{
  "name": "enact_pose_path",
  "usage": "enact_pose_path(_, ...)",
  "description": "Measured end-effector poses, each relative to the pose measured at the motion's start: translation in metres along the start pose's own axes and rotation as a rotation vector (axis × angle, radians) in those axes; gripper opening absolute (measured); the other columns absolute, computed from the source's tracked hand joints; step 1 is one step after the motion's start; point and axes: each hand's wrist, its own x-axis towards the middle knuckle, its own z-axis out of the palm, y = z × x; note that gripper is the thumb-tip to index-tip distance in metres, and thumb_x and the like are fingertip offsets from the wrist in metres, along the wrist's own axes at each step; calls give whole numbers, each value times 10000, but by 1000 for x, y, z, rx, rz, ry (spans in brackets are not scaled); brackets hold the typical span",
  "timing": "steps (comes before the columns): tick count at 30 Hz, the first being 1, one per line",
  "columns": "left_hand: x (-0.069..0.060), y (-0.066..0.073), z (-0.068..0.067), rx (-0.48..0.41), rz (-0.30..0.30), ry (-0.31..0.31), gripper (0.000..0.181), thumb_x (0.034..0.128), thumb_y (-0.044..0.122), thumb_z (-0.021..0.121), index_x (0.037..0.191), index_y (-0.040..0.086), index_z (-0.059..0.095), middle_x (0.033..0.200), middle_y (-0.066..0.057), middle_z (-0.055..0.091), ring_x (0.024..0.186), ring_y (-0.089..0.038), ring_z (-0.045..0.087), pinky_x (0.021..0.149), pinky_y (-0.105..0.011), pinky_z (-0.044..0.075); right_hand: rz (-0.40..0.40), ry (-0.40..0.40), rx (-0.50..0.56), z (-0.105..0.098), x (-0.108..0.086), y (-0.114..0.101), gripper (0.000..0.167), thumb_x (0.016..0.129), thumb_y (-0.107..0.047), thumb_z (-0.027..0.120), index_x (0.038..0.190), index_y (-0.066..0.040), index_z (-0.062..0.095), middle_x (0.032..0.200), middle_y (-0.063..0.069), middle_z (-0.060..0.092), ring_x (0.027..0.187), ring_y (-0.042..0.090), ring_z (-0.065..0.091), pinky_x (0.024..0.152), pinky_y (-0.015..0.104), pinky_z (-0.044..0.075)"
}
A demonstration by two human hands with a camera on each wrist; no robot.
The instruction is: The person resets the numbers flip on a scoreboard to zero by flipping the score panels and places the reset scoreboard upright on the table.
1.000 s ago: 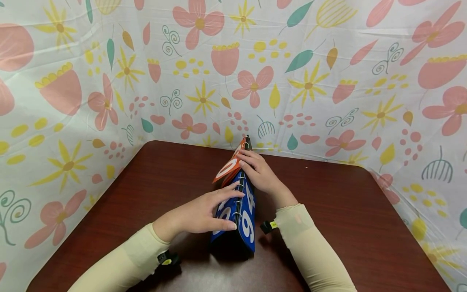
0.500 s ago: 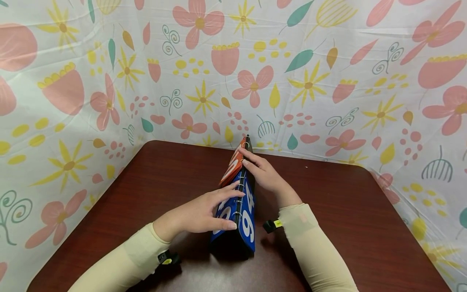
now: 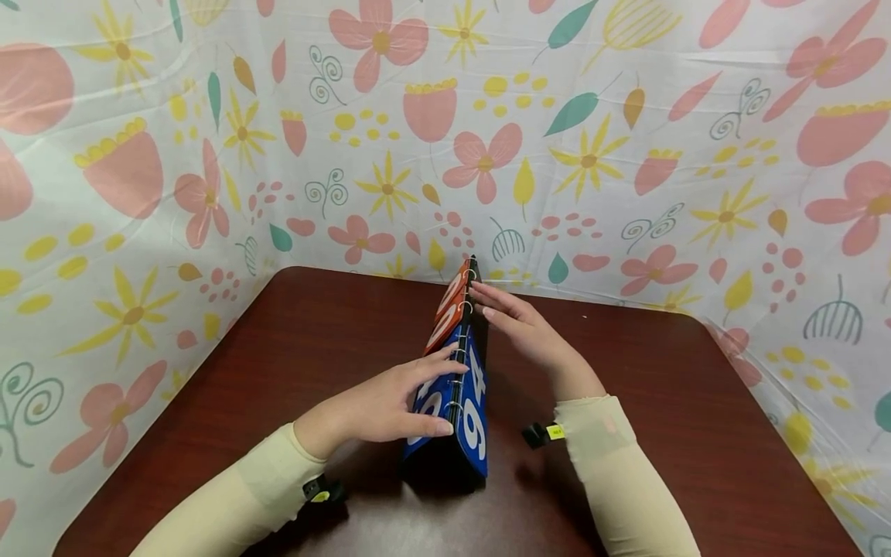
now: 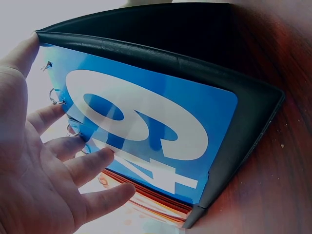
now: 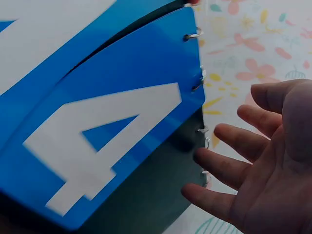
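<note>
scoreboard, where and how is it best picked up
Probably by its black ridge, from above, pinched from both sides: the scoreboard stands like a tent, narrowest on top. The cards hang on rings and may flap, so avoid pulling those.

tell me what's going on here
A person is handling a tent-shaped flip scoreboard standing on a table. The left hand lies across the ring spine at the near end, by the blue cards. The right hand, fingers extended, is farther along, near the orange cards; whether it touches is unclear.
</note>
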Motion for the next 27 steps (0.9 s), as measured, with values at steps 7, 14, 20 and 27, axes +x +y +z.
enact_pose_path(7,1,1,0,8,3,2,752,929,659,617,1583,416,337,1721,178,115,1606,-182,196,1243,-618,269,13,7,-14,1,-17,13,508,1087,-228,510,1575,-120,416,1597,164,466,1388,448,535,1134,614,406)
enact_pose_path(14,1,2,-2,0,-3,15,757,920,664,624,1579,423,341,1721,186,116,1604,-191,205,1239,-624,274,53,45,-48,5,-29,28,459,1036,-234,615,1468,-99,537,1440,206,612,1206,492,660,1025,594,521)
enact_pose_path(20,1,3,1,4,-23,30,754,915,658,640,1573,433,350,1710,219,125,1595,-168,220,1236,-600,301,127,32,-150,7,-30,42,378,998,-303,673,1332,-129,642,1250,129,706,1115,337,672,964,432,597)
enact_pose_path(27,4,3,3,28,-21,36,757,923,656,632,1582,416,345,1721,184,114,1597,-201,219,1223,-611,318,240,-32,-156,8,-30,65,327,982,-329,693,1239,-130,662,1190,135,686,1012,275,639,850,364,601)
